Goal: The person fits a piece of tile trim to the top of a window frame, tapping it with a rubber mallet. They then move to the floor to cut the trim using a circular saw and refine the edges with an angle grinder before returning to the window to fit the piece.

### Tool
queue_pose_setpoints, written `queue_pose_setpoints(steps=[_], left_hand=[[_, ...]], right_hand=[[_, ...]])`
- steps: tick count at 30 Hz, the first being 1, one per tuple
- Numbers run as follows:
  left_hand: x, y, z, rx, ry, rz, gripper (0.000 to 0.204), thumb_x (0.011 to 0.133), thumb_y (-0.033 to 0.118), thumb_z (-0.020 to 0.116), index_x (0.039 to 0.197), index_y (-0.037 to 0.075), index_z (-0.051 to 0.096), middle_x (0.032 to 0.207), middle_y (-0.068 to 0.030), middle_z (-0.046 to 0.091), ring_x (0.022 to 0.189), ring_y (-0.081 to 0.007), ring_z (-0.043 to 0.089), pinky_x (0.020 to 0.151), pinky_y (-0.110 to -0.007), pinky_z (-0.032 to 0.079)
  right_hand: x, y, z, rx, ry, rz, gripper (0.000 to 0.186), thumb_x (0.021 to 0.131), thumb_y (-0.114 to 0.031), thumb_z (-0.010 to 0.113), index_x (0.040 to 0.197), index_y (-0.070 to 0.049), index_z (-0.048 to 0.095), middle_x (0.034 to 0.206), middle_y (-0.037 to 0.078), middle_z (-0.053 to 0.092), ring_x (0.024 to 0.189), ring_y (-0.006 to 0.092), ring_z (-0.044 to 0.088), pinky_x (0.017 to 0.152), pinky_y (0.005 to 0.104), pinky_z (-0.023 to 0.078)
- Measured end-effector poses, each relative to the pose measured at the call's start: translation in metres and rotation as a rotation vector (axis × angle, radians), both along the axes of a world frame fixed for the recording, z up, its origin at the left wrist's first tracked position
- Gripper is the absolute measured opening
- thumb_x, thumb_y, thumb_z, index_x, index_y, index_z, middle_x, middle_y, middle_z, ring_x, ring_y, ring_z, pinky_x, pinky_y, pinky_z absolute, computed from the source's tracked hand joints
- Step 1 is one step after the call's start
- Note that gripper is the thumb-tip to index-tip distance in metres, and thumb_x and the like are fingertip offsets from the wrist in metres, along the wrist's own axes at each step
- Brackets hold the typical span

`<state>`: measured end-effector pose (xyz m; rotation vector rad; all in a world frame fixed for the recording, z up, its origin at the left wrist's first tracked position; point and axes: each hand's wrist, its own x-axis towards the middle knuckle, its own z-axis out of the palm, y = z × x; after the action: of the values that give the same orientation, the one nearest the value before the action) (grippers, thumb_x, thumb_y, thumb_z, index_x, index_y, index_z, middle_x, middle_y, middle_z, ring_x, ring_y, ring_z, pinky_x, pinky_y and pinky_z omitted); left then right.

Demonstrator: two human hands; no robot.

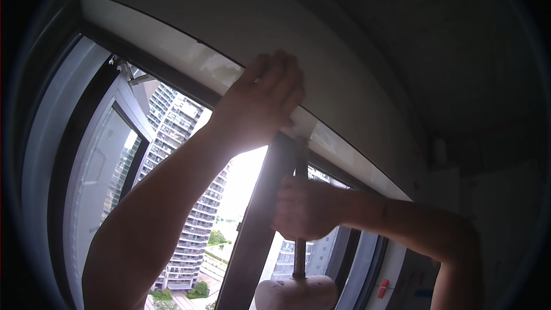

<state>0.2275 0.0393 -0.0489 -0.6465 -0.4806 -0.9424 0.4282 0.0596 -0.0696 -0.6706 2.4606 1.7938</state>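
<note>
White-headed, the mallet [295, 294] points down toward six o'clock, the right hand [307, 206] closed around its handle [299, 257], perhaps to present the butt upward, while the left hand [264, 97], part-open, gripping nothing visible, apparently braces the glossy panel [338, 146] near twelve.

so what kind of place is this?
Likely a high-rise interior, possibly mid-renovation: an open window sash, a tower block outside with greenery far below, and a mallet in the right hand.
</note>
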Motion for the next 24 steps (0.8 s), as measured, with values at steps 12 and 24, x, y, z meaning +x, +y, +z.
queue_pose_setpoints(steps=[12, 24], left_hand=[[0.0, 0.002, 0.001, -0.098, 0.015, -0.074, 0.08, 0.07, 0.043, 0.081, 0.133, 0.001, 0.053, 0.142, -0.0195, 0.049, 0.136, -0.0349, 0.043, 0.114, -0.049, 0.031], [0.013, -0.002, 0.005, -0.15, -0.075, -0.045, 0.082, 0.068, 0.039, 0.084, 0.134, 0.002, 0.053, 0.142, -0.0181, 0.049, 0.135, -0.0332, 0.045, 0.115, -0.049, 0.032]], right_hand=[[0.018, 0.014, -0.019, 0.16, 0.028, 0.069, 0.028, 0.074, -0.01, 0.065, 0.055, -0.014, 0.045, 0.051, -0.004, 0.041, 0.048, 0.0135, 0.042, 0.057, 0.0323, 0.035], [0.079, 0.017, -0.034, 0.049, 0.144, 0.177, 0.037, 0.087, -0.013, 0.065, 0.054, -0.013, 0.047, 0.047, -0.005, 0.038, 0.045, 0.011, 0.04, 0.052, 0.0314, 0.035]])
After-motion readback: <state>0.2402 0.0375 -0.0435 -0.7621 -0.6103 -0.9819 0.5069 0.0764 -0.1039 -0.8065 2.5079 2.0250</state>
